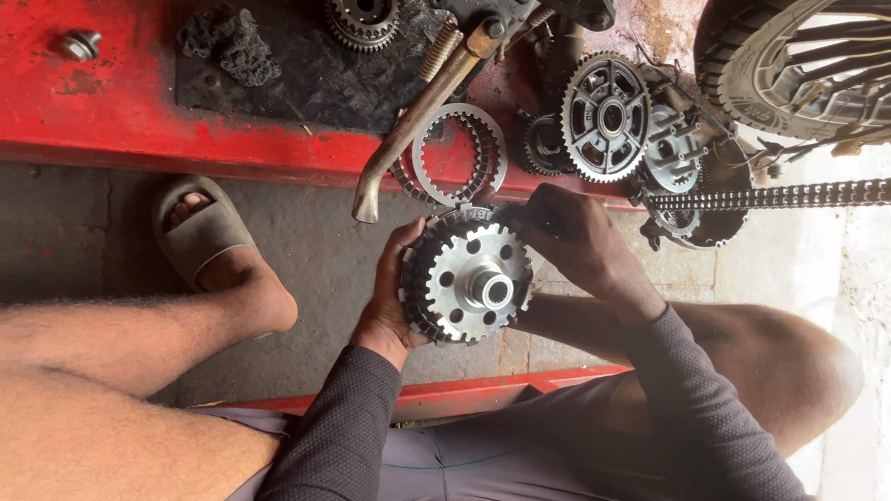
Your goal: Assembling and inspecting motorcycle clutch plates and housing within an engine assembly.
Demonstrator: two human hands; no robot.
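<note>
We held a clutch hub over the floor beside the red lift platform point(121, 116).

The motorcycle wheel point(824, 57) stood at upper right, the drive chain point(798, 194) below it. Our left hand point(388, 298) wrapped the toothed clutch hub point(467, 277); our right hand point(571, 236) closed on its top edge.

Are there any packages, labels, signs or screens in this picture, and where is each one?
None: no package, label, sign or screen shows in this view.
The left hand and right hand hold a bare metal clutch hub, and loose gears and rings lie on the red platform.
</note>
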